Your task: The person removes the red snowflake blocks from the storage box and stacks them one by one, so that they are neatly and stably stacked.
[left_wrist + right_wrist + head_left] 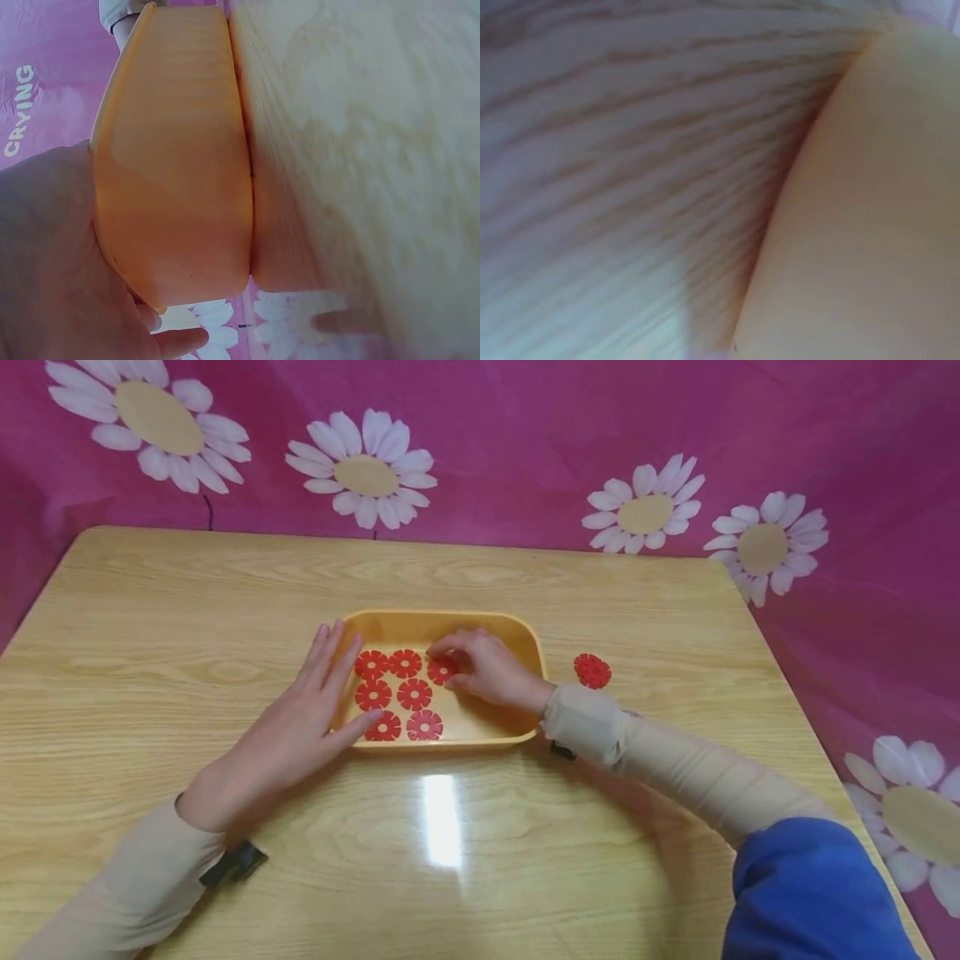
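A yellow plastic tray (pixel 480 742) stands on the table, with several red notched, flower-shaped discs (pixel 415 694) laid flat in rows on its left side. My right hand (pixel 491 668) reaches inside, thumb and fingers around one red disc (pixel 441 672) at the end of the far row. My left hand (pixel 300 718) rests at the tray's left end, its fingers straight along the rim and the thumb over the near left corner. The left wrist view shows that hand (pixel 67 262) against the tray's outer wall (pixel 176 165). In the right wrist view only the tray wall (pixel 870 210) and tabletop show.
A small pile of red discs (pixel 592 671) lies on the wooden table (pixel 300 572) to the right of the tray. Pink cloth (pixel 510 452) with white daisies hangs behind and beside the table. A bright light reflection lies on the tabletop near the tray.
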`<state>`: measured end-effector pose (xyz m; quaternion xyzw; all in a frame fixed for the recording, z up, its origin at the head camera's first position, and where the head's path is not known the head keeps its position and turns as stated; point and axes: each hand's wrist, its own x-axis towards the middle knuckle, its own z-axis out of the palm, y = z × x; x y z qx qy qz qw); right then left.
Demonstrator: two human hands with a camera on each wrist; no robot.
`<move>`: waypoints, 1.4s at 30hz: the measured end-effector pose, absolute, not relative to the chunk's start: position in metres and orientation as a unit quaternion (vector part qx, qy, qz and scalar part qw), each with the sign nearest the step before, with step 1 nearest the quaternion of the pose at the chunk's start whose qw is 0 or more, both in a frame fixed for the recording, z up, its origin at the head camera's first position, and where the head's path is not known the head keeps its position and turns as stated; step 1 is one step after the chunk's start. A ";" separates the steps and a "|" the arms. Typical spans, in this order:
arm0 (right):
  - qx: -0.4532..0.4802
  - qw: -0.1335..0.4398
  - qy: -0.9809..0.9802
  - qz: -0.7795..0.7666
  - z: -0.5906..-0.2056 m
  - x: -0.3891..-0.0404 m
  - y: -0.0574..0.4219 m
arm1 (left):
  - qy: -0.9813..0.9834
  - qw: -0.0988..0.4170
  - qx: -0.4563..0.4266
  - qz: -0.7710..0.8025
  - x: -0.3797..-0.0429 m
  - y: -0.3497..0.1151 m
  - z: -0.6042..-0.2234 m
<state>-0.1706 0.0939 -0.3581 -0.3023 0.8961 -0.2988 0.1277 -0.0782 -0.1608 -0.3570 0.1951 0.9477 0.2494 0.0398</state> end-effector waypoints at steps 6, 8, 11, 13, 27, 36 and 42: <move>-0.284 0.133 0.903 -0.294 -0.360 -0.170 0.092 | 0.947 0.040 0.196 0.251 -0.078 -0.162 -0.360; -0.287 0.127 0.901 -0.299 -0.361 -0.170 0.092 | 0.947 0.040 0.197 0.250 -0.079 -0.162 -0.360; -0.289 0.123 0.895 -0.316 -0.362 -0.171 0.093 | 0.948 0.039 0.196 0.248 -0.079 -0.162 -0.361; -0.286 0.124 0.892 -0.329 -0.361 -0.171 0.094 | 0.948 0.039 0.197 0.247 -0.079 -0.161 -0.361; -0.199 0.092 0.839 -0.497 -0.311 -0.176 0.165 | 0.944 0.032 0.204 0.259 -0.078 -0.159 -0.361; -0.038 0.087 0.872 -0.480 -0.328 -0.171 0.255 | 0.944 0.026 0.207 0.255 -0.078 -0.162 -0.360; -0.016 0.111 0.892 -0.438 -0.346 -0.165 0.278 | 0.945 0.032 0.203 0.256 -0.078 -0.163 -0.359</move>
